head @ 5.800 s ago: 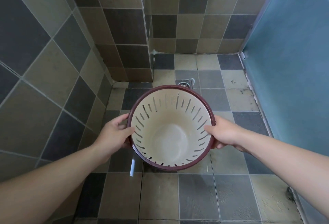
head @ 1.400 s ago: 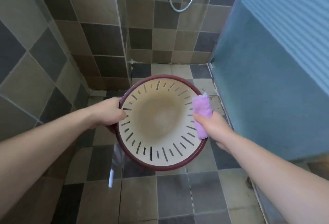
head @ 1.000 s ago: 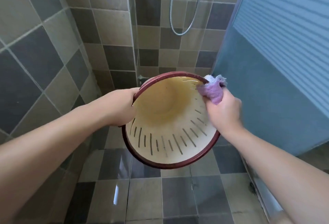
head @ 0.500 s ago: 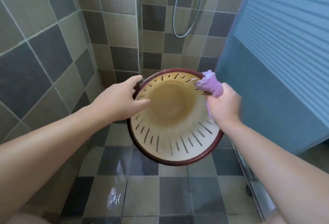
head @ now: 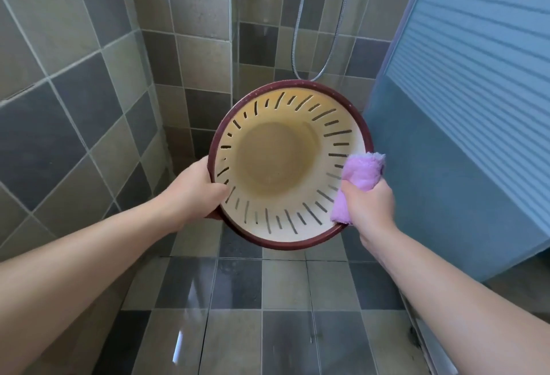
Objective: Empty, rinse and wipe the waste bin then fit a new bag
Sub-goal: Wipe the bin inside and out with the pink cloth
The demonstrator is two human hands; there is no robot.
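Note:
I hold a round waste bin [head: 276,163] in the air over the shower floor, its mouth tilted toward me. It is cream inside with dark slots around the wall and a maroon rim. My left hand [head: 195,188] grips the rim on the left, thumb inside. My right hand [head: 367,199] holds a folded pink cloth [head: 358,179] pressed against the bin's inner wall and rim at the right. The bin is empty inside.
Wet grey and beige floor tiles [head: 238,300] lie below. Tiled walls stand at the left and behind. A metal shower hose [head: 321,47] hangs on the back wall. A blue frosted panel [head: 464,106] closes off the right side.
The cloth has slid down the bin's right rim from the upper right to the lower right. My left hand went from open fingers on the rim to a grip. The bin's mouth turned more toward me.

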